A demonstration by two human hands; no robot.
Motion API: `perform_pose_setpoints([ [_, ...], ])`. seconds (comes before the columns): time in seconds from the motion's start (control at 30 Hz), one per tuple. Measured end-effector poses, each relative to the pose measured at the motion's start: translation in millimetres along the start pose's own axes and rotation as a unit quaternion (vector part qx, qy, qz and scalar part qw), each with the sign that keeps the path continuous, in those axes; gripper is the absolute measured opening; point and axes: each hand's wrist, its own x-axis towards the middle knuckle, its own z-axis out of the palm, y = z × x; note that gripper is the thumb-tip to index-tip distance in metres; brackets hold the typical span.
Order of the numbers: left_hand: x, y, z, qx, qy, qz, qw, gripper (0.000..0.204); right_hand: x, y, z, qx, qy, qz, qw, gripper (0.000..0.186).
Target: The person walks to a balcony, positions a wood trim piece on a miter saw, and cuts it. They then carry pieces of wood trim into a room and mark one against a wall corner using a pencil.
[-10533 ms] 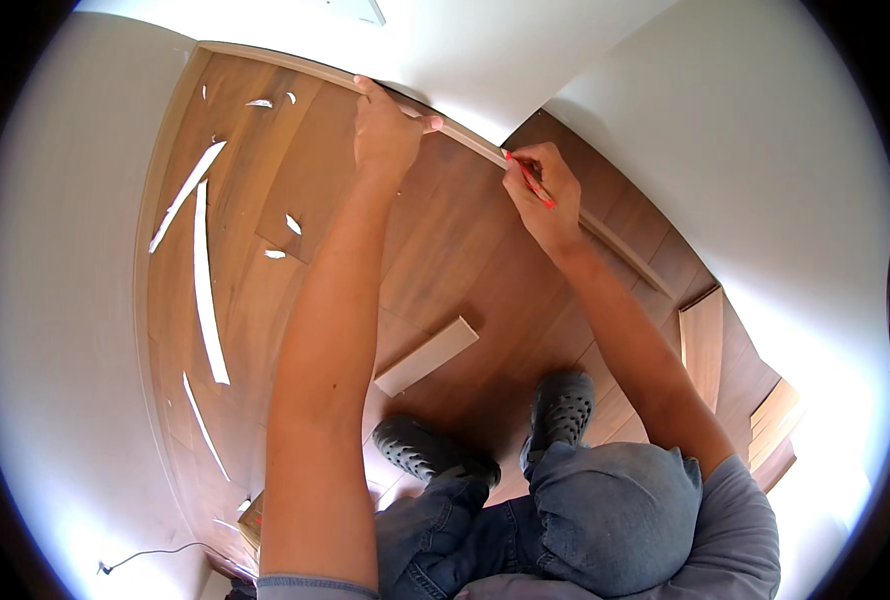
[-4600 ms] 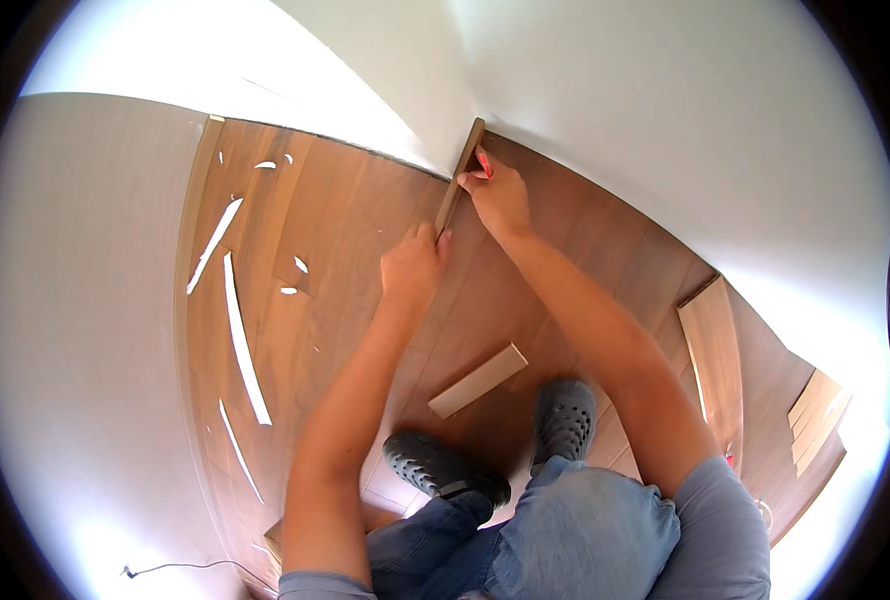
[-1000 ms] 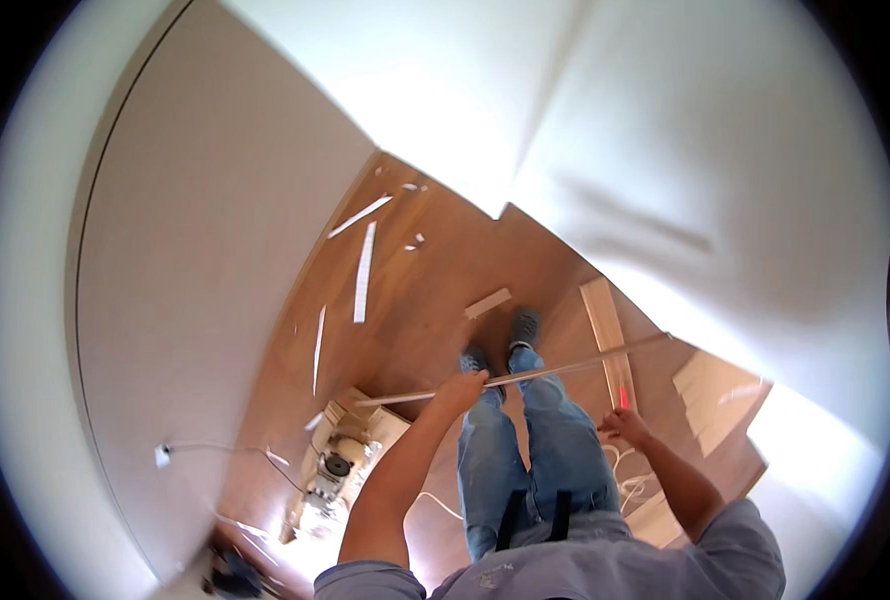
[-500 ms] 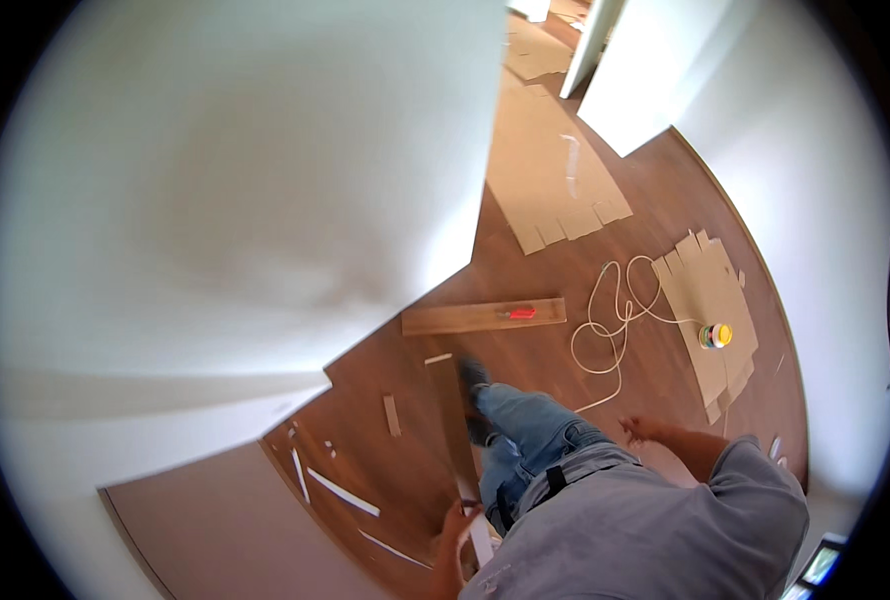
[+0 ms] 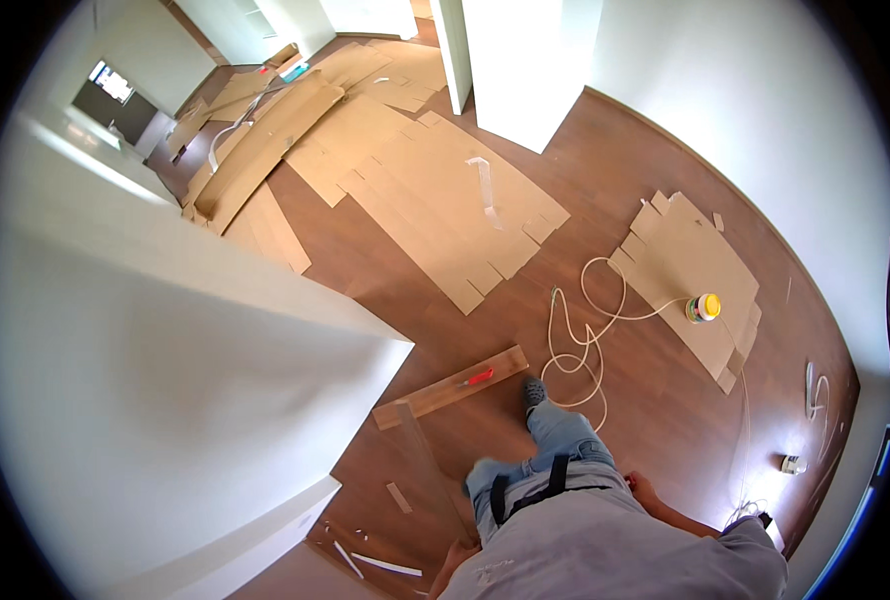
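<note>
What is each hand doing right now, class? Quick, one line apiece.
Left hand: closed, holding the long wooden strip.
Right hand: beside the waist; too small to tell whether open, closed or holding anything.

The plank [image 5: 425,402] shows wood grain with a smooth, low-sheen face; on it, the cutter [image 5: 480,377] has a red handle resembling plastic; the long strip [image 5: 428,462] crossing the plank's left end looks smooth, its material too blurred to tell; beyond the plank, the cardboard sheet [image 5: 435,200] is matt paperboard; right of it, the tub [image 5: 703,308] resembles smooth plastic; below it, the jeans [image 5: 570,435] are faded denim.
</note>
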Motion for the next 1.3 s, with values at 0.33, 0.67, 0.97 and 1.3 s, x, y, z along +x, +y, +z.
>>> perform_pose_setpoints([
  [0.33,-2.3,303.8,-123.0,-0.125,0.008,0.043,0.991,0.045,109.9,-209.7,-79.6,0.071,-0.103,-0.002,0.992,0.042],
  [0.67,213.0,495.6,-239.9,-0.111,0.003,0.053,0.992,0.062,332.0,-565.4,-111.8,-0.027,-0.115,-0.091,0.989,0.043],
  [0.97,234.8,737.7,-385.4,-0.239,-0.03,0.062,0.969,0.057,449.7,-879.2,-135.8,-0.069,-0.162,-0.121,0.977,0.045],
  [1.3,352.3,930.3,-481.0,-0.343,-0.014,0.004,0.939,0.053,647.8,-1162.4,-154.4,-0.113,-0.24,-0.142,0.954,0.046],
])
